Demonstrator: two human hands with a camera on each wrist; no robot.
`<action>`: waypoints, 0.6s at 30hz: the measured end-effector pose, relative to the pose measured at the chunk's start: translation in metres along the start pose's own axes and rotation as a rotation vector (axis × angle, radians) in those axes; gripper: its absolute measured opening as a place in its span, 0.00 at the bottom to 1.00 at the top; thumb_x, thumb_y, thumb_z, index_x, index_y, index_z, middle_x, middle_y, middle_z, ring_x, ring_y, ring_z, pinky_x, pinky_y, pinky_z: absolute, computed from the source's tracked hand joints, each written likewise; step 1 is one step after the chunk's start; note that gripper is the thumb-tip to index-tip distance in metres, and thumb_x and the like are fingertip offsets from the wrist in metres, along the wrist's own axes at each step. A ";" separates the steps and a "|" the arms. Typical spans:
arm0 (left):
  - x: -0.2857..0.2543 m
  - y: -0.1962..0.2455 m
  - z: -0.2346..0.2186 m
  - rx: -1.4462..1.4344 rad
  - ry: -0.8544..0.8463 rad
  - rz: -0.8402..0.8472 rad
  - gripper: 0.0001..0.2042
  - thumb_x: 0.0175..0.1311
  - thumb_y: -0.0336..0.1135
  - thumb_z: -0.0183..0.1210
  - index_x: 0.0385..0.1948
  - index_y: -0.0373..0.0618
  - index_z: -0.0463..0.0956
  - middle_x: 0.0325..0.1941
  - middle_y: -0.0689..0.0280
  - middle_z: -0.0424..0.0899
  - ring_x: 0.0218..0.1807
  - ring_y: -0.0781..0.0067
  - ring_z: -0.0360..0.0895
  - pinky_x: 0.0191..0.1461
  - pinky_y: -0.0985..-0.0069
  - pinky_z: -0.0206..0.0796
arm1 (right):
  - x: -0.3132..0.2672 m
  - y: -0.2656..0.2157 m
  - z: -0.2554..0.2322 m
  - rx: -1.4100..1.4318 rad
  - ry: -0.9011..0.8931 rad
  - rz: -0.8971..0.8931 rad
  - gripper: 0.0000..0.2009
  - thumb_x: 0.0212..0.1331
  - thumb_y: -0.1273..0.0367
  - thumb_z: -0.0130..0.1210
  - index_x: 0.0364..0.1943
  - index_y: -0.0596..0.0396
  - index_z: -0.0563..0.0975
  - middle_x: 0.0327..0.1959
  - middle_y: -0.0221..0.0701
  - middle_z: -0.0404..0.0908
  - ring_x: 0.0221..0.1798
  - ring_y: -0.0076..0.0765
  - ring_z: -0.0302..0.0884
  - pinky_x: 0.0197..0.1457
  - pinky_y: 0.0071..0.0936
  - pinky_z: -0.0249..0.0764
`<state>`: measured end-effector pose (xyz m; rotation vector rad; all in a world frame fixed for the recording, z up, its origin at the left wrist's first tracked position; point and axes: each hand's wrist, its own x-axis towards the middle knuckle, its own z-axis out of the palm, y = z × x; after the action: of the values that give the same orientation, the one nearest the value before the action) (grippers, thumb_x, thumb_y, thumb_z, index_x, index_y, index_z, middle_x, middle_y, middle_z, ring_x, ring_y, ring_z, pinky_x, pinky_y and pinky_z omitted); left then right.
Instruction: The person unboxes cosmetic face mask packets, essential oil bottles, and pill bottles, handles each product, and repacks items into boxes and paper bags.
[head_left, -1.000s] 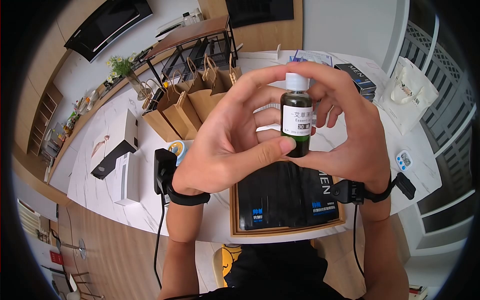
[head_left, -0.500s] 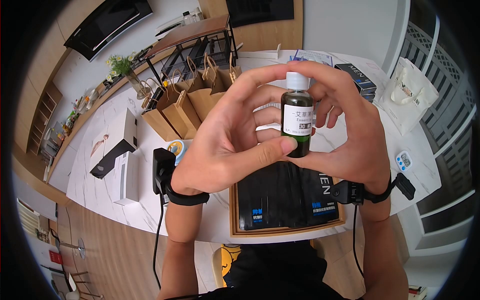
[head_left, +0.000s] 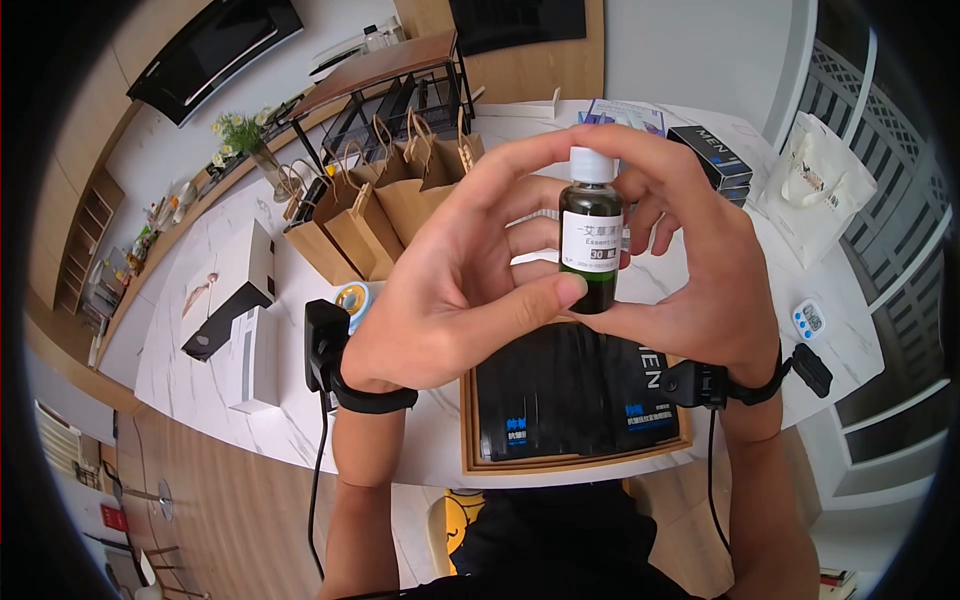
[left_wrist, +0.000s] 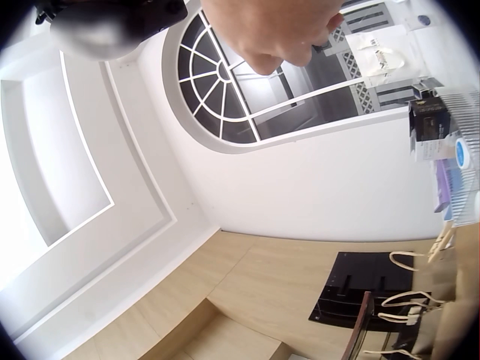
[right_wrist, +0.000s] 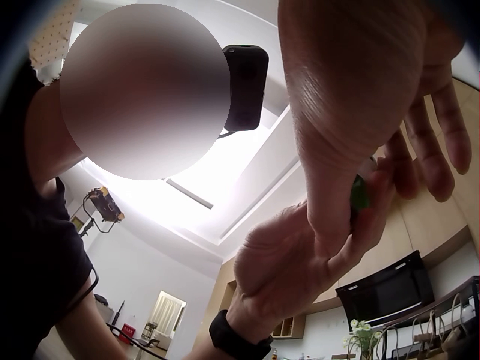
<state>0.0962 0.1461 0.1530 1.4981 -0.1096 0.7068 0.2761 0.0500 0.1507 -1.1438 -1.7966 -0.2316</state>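
Observation:
In the head view, a small dark-green essential oil bottle [head_left: 590, 240] with a white cap stands upright between my two hands, raised over the table. My left hand [head_left: 440, 290] holds it from the left, its thumb on the bottle's lower front and its index finger arched up to the cap. From the other side my right hand [head_left: 715, 260] also holds it, thumb near the base and index finger at the cap. The bottle's printed white label faces me. Only a green sliver of the bottle shows between the hands in the right wrist view.
Below the hands lies a shallow tray [head_left: 480, 466] of black MEN packets [head_left: 560, 400]. Brown paper bags [head_left: 370, 230], white boxes [head_left: 253, 360] and a tape roll [head_left: 352, 297] stand left. A timer [head_left: 808, 319], MEN boxes [head_left: 715, 160] and a white bag [head_left: 820, 190] are right.
Both hands keep the same hold. The bottle has shifted very slightly to the left since half a second ago.

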 end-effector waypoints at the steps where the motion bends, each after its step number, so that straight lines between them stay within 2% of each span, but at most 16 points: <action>1: -0.001 0.000 -0.001 0.005 -0.004 -0.003 0.38 0.60 0.20 0.61 0.72 0.37 0.52 0.63 0.41 0.72 0.64 0.48 0.75 0.66 0.57 0.71 | 0.000 0.000 0.000 -0.005 -0.002 0.002 0.46 0.28 0.73 0.77 0.64 0.47 0.71 0.36 0.24 0.78 0.30 0.21 0.75 0.32 0.19 0.66; 12: -0.001 -0.002 -0.001 0.002 -0.031 0.022 0.37 0.64 0.22 0.58 0.74 0.38 0.49 0.65 0.38 0.70 0.62 0.45 0.76 0.66 0.55 0.69 | -0.001 0.002 0.000 -0.003 -0.006 0.019 0.47 0.28 0.73 0.76 0.65 0.46 0.71 0.35 0.24 0.77 0.30 0.22 0.75 0.31 0.20 0.66; 15: 0.000 0.000 -0.001 -0.020 -0.023 -0.005 0.38 0.61 0.21 0.60 0.73 0.36 0.50 0.64 0.39 0.71 0.64 0.46 0.75 0.66 0.56 0.69 | 0.000 0.001 -0.001 0.005 -0.007 0.021 0.46 0.28 0.72 0.75 0.64 0.46 0.71 0.37 0.25 0.78 0.30 0.23 0.75 0.32 0.20 0.67; 17: 0.002 0.002 -0.003 0.099 0.031 -0.026 0.40 0.54 0.20 0.67 0.71 0.35 0.54 0.62 0.43 0.74 0.64 0.53 0.76 0.65 0.61 0.70 | 0.001 0.000 -0.001 0.016 -0.011 0.023 0.46 0.27 0.72 0.75 0.64 0.46 0.71 0.38 0.25 0.78 0.31 0.23 0.75 0.32 0.21 0.68; 18: 0.003 0.001 -0.005 0.100 0.033 -0.024 0.40 0.54 0.20 0.67 0.71 0.35 0.54 0.62 0.43 0.74 0.64 0.53 0.76 0.65 0.61 0.70 | 0.001 -0.001 0.000 0.011 -0.011 0.030 0.45 0.28 0.72 0.75 0.64 0.46 0.72 0.41 0.26 0.78 0.32 0.24 0.75 0.33 0.22 0.68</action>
<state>0.0964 0.1516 0.1545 1.5800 -0.0312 0.7262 0.2752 0.0494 0.1520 -1.1659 -1.7866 -0.1984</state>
